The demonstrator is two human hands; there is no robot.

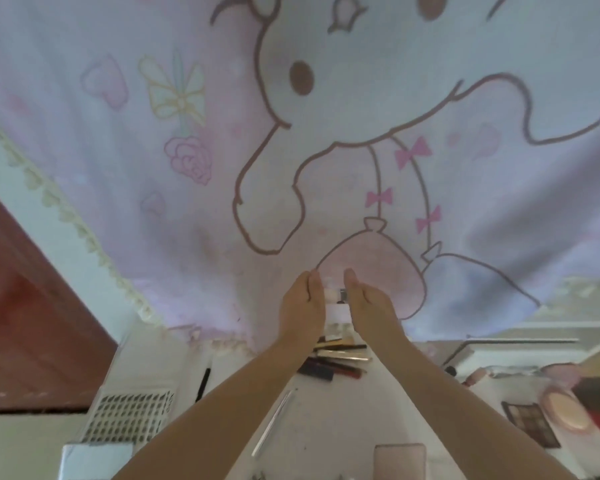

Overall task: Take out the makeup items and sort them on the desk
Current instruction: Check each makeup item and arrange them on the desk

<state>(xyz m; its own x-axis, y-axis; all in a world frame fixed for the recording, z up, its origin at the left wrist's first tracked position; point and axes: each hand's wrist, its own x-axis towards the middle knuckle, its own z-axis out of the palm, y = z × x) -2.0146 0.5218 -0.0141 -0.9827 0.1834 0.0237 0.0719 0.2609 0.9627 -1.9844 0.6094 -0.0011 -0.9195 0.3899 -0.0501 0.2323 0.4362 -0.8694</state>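
Forearms are filling the bottom centre of the frame, both reaching up toward mid-frame. Left hand [303, 306] and right hand [369, 306] are bracketing a small pale bottle [336, 308] at the far edge of the white counter [312, 410], palms facing each other. Fingers look mostly straight, pressing or steadying it from both sides rather than wrapping it; contact itself is blurred, so I can't tell for certain.

Just below the hands, a row of slim tubes and pencils [336, 360] is lying side by side, looks grouped already. Black pen-like stick [203, 379] is sitting apart, left of centre. Long thin silver stick [274, 420] is lying diagonally between the forearms. Pink flat case [399, 460] is at the bottom edge. Eyeshadow palette [530, 422] and a round powder compact [565, 408] are lying open at lower right. Black-and-white patterned box [129, 417] is at lower left. Pink cartoon cloth [291, 133] is covering the upper frame.

Judgement: sorting is well along, most items are out and laid in groups; the bottle is being placed now. No bag or pouch in view, so I can't say what's left inside.
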